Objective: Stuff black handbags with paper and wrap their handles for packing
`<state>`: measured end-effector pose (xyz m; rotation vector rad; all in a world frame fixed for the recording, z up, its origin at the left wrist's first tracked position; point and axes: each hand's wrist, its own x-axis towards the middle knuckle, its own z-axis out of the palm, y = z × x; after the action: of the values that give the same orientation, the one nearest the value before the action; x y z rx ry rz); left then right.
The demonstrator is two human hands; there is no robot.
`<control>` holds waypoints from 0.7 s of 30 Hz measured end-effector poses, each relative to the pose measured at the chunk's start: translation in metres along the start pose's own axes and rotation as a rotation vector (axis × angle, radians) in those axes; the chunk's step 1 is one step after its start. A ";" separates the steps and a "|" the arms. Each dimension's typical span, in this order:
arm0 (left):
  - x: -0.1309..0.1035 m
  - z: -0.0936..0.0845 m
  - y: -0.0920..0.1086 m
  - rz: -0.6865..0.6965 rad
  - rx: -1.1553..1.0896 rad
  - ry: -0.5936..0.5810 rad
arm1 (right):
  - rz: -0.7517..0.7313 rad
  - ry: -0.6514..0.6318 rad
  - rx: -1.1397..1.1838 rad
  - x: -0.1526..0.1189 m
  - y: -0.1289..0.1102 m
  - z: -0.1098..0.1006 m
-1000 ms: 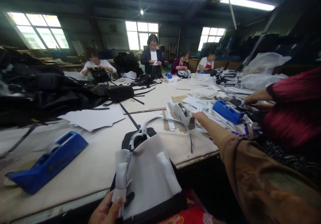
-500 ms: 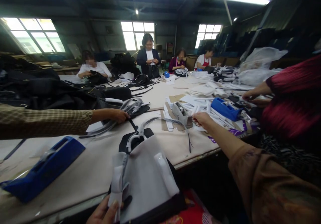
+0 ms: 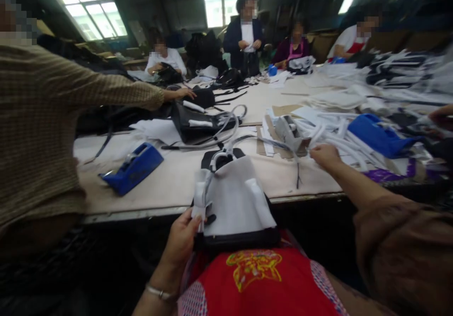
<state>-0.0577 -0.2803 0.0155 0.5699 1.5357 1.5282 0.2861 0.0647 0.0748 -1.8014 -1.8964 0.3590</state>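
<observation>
A black bag [image 3: 244, 238] with a white sheet [image 3: 230, 202] over its face leans at the table's front edge, against my lap. My left hand [image 3: 184, 235] is closed on a white-wrapped strap [image 3: 200, 198] along the bag's left side, thumb on top. A second white-wrapped strip [image 3: 257, 195] lies along the right side. Grey-white piping [image 3: 244, 139] loops from the bag's top onto the table. Over the table, my right hand [image 3: 324, 156] is closed beside the front end of a grey tape dispenser [image 3: 290, 129]; whatever its fingers pinch is too small to make out.
A blue tape dispenser [image 3: 136, 167] stands at left, another blue dispenser [image 3: 380, 134] at right among white strips [image 3: 339, 134]. A co-worker's hand [image 3: 180, 94] reaches over a black bag [image 3: 193, 122] at left. Several people work across the table [image 3: 264, 101].
My view has tilted downward, bringing my red apron into sight. The co-worker's hand at left has moved back from the piping to the black bag. Both my hands keep their closed grips.
</observation>
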 end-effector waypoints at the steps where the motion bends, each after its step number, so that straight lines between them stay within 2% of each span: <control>1: 0.000 0.000 -0.002 0.013 -0.008 -0.011 | 0.003 -0.033 0.025 -0.010 -0.007 -0.001; 4: 0.000 -0.003 -0.006 0.029 -0.033 -0.028 | -0.101 -0.194 0.234 -0.061 -0.048 0.000; 7: -0.002 -0.003 -0.006 0.047 -0.053 -0.040 | -0.432 -0.604 0.599 -0.134 -0.110 0.008; 9: -0.004 -0.002 -0.006 0.055 -0.080 -0.070 | -0.616 -0.792 0.648 -0.179 -0.150 0.024; 11: -0.005 -0.002 -0.006 0.063 -0.127 -0.117 | -0.643 -0.894 0.659 -0.210 -0.179 0.046; 13: -0.006 -0.002 -0.006 0.072 -0.164 -0.154 | -0.574 -0.934 0.628 -0.227 -0.194 0.069; 16: -0.006 -0.004 -0.007 0.080 -0.179 -0.166 | -0.496 -0.930 0.537 -0.232 -0.198 0.092; 21: -0.005 -0.007 -0.008 0.080 -0.152 -0.158 | -0.432 -0.902 0.461 -0.230 -0.196 0.099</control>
<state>-0.0588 -0.2893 0.0085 0.6538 1.2793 1.6045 0.0678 -0.1651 0.0524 -0.9240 -2.4034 1.4820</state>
